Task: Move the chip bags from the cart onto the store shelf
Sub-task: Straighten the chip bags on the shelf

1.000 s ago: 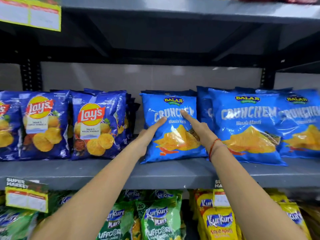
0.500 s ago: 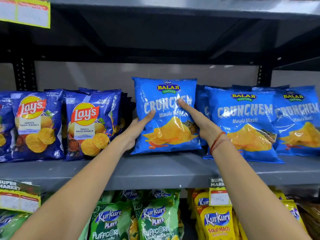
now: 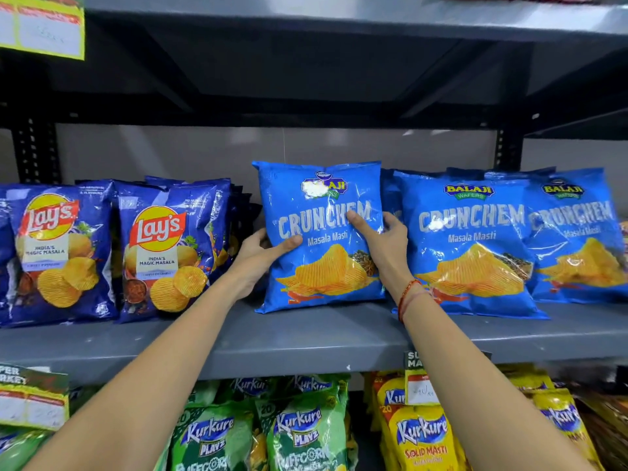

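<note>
Crunchem chip bag [image 3: 323, 239], bright blue glossy plastic with a picture of ridged yellow wafers, stands upright at frame centre on the grey metal store shelf [image 3: 306, 338], its bottom edge resting on the shelf board. At far left, two dark blue Lay's chip bags [image 3: 159, 249] stand in rows on the same board. The left hand [image 3: 260, 254] grips the Crunchem bag's left edge, thumb laid across the front and fingers behind. The right hand [image 3: 382, 243], a red thread bracelet [image 3: 409, 294] on its wrist, clasps the right edge, thumb on the printed lettering. To the right, further blue Crunchem bags [image 3: 475, 239] lean against one another, the nearest touching the held bag. Along the lower frame, green Kurkure snack bags [image 3: 302, 433] and yellow Kurkure snack bags [image 3: 421, 436] fill the shelf below.
</note>
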Demonstrator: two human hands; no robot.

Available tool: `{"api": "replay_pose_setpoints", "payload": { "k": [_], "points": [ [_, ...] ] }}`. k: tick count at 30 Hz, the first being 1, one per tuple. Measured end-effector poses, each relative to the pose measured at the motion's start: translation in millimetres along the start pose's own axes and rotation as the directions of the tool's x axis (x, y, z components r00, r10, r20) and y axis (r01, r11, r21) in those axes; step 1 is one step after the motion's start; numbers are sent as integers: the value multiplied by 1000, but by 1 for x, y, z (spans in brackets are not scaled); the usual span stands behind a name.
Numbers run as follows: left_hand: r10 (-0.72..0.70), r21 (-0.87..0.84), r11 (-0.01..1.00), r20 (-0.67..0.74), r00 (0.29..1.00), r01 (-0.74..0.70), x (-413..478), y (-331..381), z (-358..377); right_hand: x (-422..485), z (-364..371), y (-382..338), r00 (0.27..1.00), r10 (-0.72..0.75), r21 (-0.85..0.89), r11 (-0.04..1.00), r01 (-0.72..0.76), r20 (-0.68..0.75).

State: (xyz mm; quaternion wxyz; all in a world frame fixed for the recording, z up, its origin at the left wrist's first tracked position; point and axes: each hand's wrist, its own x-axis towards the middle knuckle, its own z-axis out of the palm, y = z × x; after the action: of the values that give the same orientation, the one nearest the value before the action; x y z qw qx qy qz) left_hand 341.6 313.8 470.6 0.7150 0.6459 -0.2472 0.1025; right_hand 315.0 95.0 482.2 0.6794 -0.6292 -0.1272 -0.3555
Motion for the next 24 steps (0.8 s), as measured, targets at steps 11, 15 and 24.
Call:
{"api": "replay_pose_setpoints", "payload": {
  "k": [11, 15, 24],
  "points": [
    [-6, -8, 1000, -71, 997, 6, -1, -5, 5, -17, 1, 3, 992, -71, -97, 993, 61, -108],
    [13, -5, 1000, -145, 989, -14, -2, -3, 3, -28, -1, -8, 987, -96, -172, 982, 73, -127],
    [570, 529, 793, -472, 673, -301, -29, 32, 40, -51, -81, -48, 792, -602, -601, 674, 430, -107]
  ]
}}
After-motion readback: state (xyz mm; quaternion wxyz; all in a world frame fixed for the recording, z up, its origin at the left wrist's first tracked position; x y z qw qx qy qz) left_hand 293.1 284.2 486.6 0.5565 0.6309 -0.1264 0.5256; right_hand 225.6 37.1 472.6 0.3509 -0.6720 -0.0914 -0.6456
